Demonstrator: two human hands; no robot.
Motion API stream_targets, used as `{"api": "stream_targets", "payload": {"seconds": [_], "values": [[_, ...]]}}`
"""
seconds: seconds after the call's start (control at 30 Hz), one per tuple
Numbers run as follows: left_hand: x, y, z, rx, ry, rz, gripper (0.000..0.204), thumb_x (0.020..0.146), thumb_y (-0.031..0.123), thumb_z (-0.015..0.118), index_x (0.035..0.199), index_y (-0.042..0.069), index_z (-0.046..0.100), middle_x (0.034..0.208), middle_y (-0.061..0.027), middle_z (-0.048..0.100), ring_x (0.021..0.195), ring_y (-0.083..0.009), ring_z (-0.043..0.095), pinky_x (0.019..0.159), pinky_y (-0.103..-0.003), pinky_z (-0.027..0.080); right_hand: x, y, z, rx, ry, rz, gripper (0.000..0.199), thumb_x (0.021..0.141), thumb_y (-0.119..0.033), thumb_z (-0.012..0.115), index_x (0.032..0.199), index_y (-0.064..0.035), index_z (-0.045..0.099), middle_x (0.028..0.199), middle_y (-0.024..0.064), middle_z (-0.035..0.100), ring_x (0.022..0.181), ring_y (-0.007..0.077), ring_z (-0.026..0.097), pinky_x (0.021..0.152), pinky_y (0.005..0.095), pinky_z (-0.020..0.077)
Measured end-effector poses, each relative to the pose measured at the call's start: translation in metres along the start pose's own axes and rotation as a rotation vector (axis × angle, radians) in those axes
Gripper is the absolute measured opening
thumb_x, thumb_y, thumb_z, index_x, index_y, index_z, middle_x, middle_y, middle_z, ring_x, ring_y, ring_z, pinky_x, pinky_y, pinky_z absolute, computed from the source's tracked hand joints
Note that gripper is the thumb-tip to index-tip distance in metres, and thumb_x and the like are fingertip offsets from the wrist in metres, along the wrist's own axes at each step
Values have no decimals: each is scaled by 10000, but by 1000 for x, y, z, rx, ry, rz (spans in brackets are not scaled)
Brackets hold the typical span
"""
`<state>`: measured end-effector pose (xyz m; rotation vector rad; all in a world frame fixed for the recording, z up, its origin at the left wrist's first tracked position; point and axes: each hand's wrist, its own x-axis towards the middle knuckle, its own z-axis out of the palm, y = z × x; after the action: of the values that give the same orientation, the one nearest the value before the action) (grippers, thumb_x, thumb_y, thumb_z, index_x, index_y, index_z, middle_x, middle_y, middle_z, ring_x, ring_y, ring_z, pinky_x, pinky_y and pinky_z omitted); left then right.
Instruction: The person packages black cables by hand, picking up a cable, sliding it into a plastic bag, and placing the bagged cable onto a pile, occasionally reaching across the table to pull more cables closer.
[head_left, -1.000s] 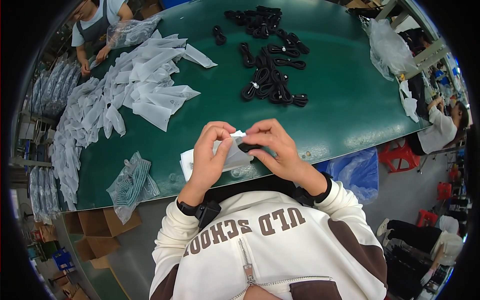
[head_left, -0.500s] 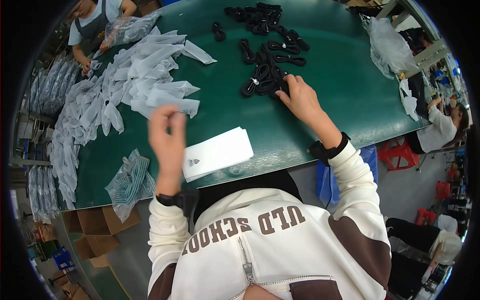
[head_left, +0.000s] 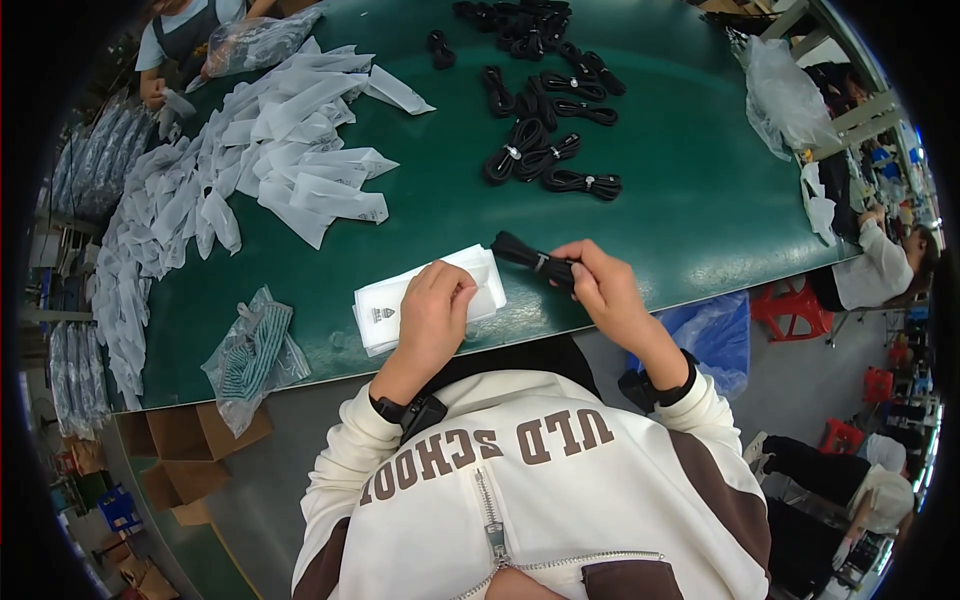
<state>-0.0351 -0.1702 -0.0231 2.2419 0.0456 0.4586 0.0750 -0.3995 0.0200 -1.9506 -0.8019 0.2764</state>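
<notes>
Okay, my right hand (head_left: 607, 290) grips a black cable bundle (head_left: 530, 258) by one end, its free end near my left hand (head_left: 435, 308), whose fingertips touch the white sleeves (head_left: 490, 287) beneath; can't tell if they pinch. Probably sleeve-opening step; next move calls for a parted mouth facing the bundle.

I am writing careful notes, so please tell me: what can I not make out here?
Head view: middle of the white stack, covered by the left hand.
Head view: one end of the black cable bundle, hidden in the right hand.
Head view: co-worker, head mostly beyond the upper edge.
</notes>
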Motion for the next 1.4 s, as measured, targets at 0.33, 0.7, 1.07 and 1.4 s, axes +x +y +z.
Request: {"api": "stream_targets", "payload": {"seconds": [0.33,0.7,1.07,1.4], "values": [[0,6,-4,-144,24,-77,77,846,-15,653,874,5,583,864,-129,574,767,-314,558,708,-410,458,-5,-1,2,-141,-99,-128,222,959,-35,479,1113,5,634,784,93,642,650,151,578,630,291,472],[12,16,-16,-11,61,219,122,812,-35,658,876,18,569,979,-129,592,912,-332,527,780,-373,448,11,-2,25,-87,-100,-454,193,916,-41,666,1105,-5,658,958,84,637,735,134,594,613,260,484],[35,-5,-77,-835,225,-221,96,1008,115,562,1027,26,594,995,-19,572,869,-121,543,712,-247,443,44,-23,23,-144,146,-432,315,836,-31,734,1138,-45,646,1119,127,599,893,241,645,751,330,537],[20,-14,-81,75,400,-33,199,875,24,684,1066,15,628,953,-69,586,772,-165,562,714,-286,481,59,60,-41,-918,103,-263,376,841,-40,679,1211,-51,613,1073,139,605,939,346,610,777,433,513]]}}
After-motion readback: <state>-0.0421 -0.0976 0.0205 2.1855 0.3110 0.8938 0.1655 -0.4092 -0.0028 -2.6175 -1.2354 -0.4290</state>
